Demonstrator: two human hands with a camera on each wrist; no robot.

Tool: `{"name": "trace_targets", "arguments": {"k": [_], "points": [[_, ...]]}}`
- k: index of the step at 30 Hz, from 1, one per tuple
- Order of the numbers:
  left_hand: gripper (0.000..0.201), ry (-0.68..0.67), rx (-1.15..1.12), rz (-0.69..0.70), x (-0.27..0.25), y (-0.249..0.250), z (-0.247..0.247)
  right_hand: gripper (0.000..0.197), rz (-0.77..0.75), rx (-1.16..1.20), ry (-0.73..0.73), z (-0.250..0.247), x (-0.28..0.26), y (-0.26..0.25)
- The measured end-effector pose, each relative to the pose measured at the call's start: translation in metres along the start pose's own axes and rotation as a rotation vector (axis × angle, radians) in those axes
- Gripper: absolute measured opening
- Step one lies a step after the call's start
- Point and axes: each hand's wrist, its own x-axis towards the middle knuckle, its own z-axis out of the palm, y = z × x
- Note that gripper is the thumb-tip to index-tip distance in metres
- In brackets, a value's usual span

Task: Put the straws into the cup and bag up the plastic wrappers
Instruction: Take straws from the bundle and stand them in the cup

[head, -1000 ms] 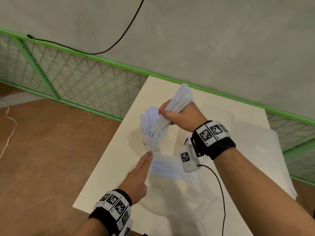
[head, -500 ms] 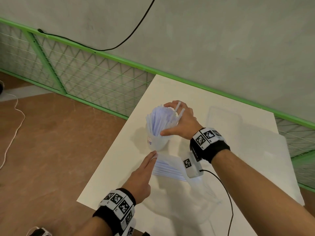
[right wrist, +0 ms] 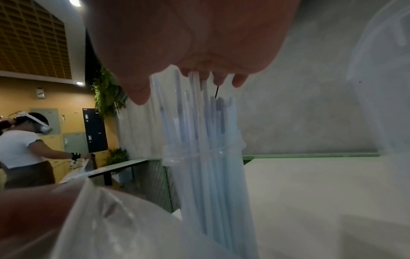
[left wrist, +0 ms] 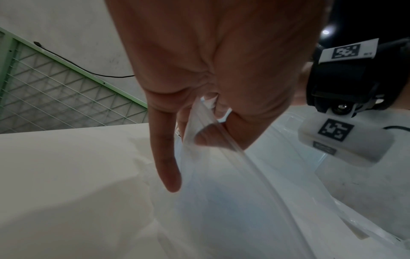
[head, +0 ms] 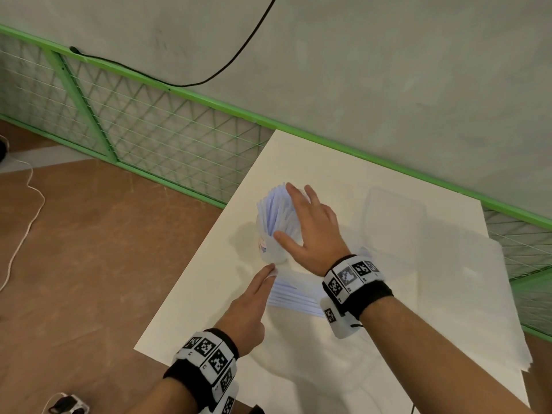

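A clear plastic cup (head: 270, 249) stands near the table's left edge, packed with pale blue straws (head: 276, 207). My right hand (head: 301, 219) lies over the straw tops with fingers spread and straight; the right wrist view shows its fingertips (right wrist: 238, 82) touching the straws (right wrist: 206, 157) in the cup (right wrist: 173, 156). My left hand (head: 263, 282) sits just in front of the cup. It pinches the edge of a clear plastic wrapper (left wrist: 221, 192) between thumb and fingers (left wrist: 197, 129), index finger stretched out. More straws (head: 294, 297) lie in that wrapper between my wrists.
The cream table (head: 328, 168) ends at its left edge beside the cup, with brown floor below. A flat clear plastic bag (head: 394, 216) lies at the back right, and a white sheet (head: 478, 294) hangs over the right side. A green mesh fence (head: 149, 130) runs behind.
My right hand lowered its bundle of straws into the cup, let go, and now lies flat over the tops. The left hand has kept its pinch on the wrapper.
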Motion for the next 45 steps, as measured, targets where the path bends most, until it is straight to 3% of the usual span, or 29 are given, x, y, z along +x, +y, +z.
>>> {"name": "trace_targets", "arguments": {"k": [3, 7, 17, 22, 27, 29, 31, 33, 38, 42, 45], "points": [[0.096, 0.009, 0.007, 0.0, -0.001, 0.001, -0.001, 0.073, 0.014, -0.005, 0.064, 0.0, 0.001, 0.0], [0.096, 0.015, 0.01, 0.004, -0.001, 0.002, -0.001, 0.069, 0.019, -0.018, 0.027, 0.005, 0.001, 0.003], [0.096, 0.012, 0.009, 0.006, -0.002, 0.002, -0.004, 0.027, -0.008, 0.004, 0.367, 0.01, 0.02, 0.024], [0.095, 0.014, 0.007, 0.002, -0.002, 0.005, -0.005, 0.025, -0.053, -0.178, 0.302, 0.02, 0.019, 0.017], [0.097, 0.005, 0.014, -0.031, -0.002, 0.003, -0.007, 0.052, -0.035, 0.034, 0.308, 0.014, 0.006, 0.009], [0.096, -0.001, 0.012, -0.042, -0.002, 0.004, -0.007, 0.065, -0.073, -0.002, 0.205, 0.015, 0.001, 0.001], [0.096, -0.011, 0.012, -0.053, -0.002, 0.006, -0.007, 0.067, -0.116, -0.197, 0.039, 0.027, -0.004, -0.002], [0.095, -0.016, 0.017, -0.067, -0.002, 0.008, -0.007, 0.066, -0.131, -0.315, -0.034, 0.035, -0.004, -0.001], [0.095, -0.024, 0.012, -0.073, 0.0, 0.007, -0.008, 0.067, -0.118, -0.121, 0.138, 0.018, 0.011, -0.011], [0.094, -0.028, 0.035, -0.076, 0.0, 0.007, -0.008, 0.068, -0.207, -0.293, -0.048, 0.03, 0.009, -0.012], [0.093, -0.019, 0.044, -0.075, -0.001, 0.007, -0.009, 0.059, -0.214, -0.292, 0.012, 0.028, 0.011, -0.009]]}}
